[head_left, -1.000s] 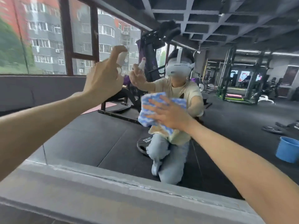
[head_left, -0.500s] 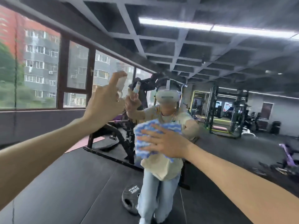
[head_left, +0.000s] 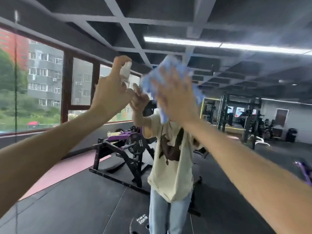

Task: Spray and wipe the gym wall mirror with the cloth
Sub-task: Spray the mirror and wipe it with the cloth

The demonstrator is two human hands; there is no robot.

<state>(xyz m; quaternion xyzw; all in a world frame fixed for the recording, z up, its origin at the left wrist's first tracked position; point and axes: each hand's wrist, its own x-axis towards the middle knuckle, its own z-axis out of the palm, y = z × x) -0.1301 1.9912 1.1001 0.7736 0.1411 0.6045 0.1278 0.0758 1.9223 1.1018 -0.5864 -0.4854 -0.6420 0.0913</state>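
The wall mirror fills the view and reflects the gym and a person in a cream shirt. My left hand grips a small clear spray bottle with a white top, held up near the glass, my forefinger curled over the nozzle. My right hand is spread flat, pressing a blue and white cloth against the mirror at head height. The hand and cloth are blurred. Most of the cloth is hidden behind my hand.
A vertical seam between mirror panels runs down the far left. The reflection shows a black and purple weight machine, windows at the left and racks at the right.
The view has tilted upward, so the ledge below the mirror has left the frame. My right hand has moved the cloth up the glass. My left hand has risen with the bottle.
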